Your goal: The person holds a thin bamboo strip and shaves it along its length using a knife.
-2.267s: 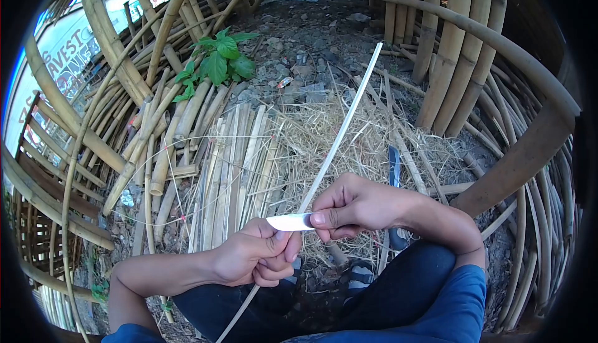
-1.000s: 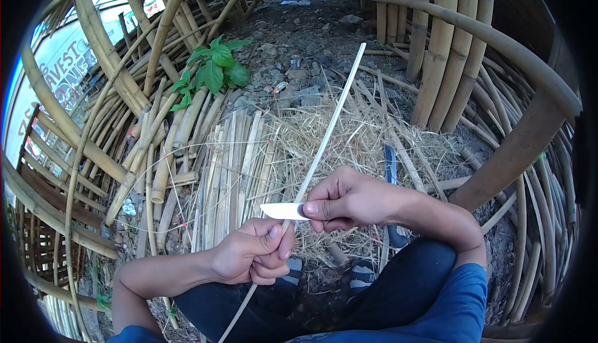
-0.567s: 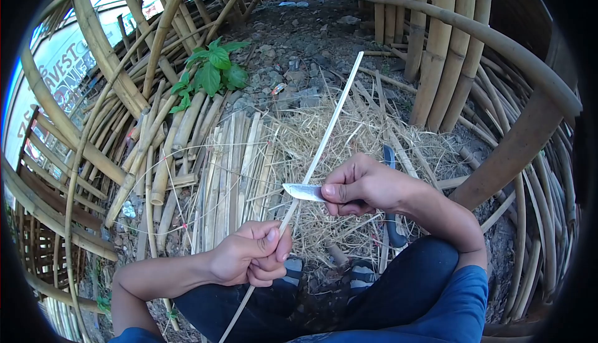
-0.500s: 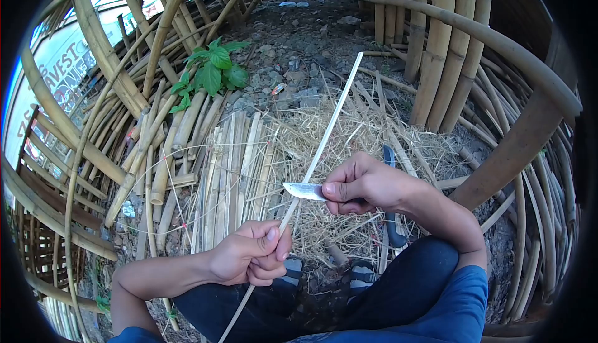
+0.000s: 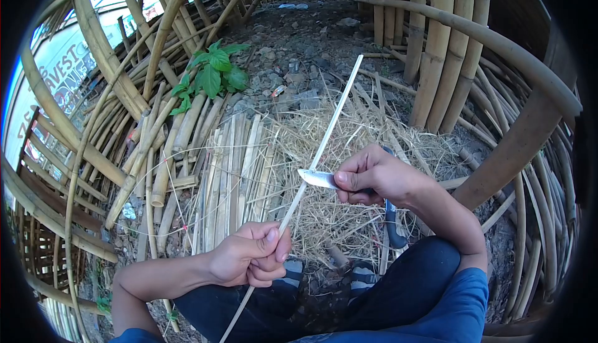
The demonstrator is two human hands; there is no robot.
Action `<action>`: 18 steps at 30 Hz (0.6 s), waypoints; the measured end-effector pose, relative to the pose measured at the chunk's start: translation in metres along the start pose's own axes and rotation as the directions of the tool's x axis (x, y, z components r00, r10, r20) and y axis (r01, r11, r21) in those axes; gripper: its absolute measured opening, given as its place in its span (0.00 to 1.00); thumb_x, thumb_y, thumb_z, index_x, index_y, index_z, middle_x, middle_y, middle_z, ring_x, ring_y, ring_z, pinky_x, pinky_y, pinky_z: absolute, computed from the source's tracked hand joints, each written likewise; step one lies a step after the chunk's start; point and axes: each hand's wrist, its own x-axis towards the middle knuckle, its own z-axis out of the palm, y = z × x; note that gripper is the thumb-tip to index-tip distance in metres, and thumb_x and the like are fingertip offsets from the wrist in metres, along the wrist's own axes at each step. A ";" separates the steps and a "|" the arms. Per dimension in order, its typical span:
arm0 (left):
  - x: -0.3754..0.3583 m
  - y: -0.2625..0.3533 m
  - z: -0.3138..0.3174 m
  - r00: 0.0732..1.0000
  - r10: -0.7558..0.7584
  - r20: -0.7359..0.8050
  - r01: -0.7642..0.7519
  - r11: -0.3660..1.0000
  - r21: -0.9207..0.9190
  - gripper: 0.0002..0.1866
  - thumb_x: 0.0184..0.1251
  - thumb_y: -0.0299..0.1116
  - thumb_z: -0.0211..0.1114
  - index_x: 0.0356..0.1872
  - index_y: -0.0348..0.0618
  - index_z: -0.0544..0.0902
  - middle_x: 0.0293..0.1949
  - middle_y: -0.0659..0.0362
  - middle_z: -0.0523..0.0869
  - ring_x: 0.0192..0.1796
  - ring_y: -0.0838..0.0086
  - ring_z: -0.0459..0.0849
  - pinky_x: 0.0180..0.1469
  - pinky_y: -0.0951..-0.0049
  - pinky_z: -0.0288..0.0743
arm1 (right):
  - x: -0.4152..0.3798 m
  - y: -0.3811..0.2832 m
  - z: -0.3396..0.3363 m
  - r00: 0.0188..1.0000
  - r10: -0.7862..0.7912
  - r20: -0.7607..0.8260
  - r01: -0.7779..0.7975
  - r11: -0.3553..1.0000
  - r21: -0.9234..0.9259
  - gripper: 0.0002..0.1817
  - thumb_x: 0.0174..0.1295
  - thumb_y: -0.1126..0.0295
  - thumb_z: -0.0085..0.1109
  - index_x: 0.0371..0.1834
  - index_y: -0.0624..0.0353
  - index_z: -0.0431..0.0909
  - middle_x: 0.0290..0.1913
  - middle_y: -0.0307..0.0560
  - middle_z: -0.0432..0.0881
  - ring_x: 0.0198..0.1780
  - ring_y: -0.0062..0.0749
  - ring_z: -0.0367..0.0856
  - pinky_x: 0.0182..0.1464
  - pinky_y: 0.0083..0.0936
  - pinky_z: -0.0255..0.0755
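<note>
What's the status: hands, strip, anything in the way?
Left hand grips pale strip. Right hand holds knife across it. Nothing visibly blocking the strip; dark-handled tool lies nearby.

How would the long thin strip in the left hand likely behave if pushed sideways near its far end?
The strip is probably fairly stiff, since it runs nearly straight beyond the left hand. It looks light for its length, being so slender. A push might flex it somewhat, as its far end appears unsupported.
</note>
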 end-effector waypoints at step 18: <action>-0.001 -0.001 -0.001 1.000 -0.026 0.000 0.026 1.000 -0.005 0.18 0.78 0.45 0.44 0.35 0.40 0.69 0.17 0.67 0.54 0.17 0.83 0.50 0.18 0.77 0.43 | -0.007 -0.002 -0.028 0.986 -0.072 -0.147 0.094 0.984 0.149 0.18 0.70 0.65 0.52 0.24 0.66 0.78 0.13 0.36 0.67 0.13 0.14 0.58 0.14 0.14 0.47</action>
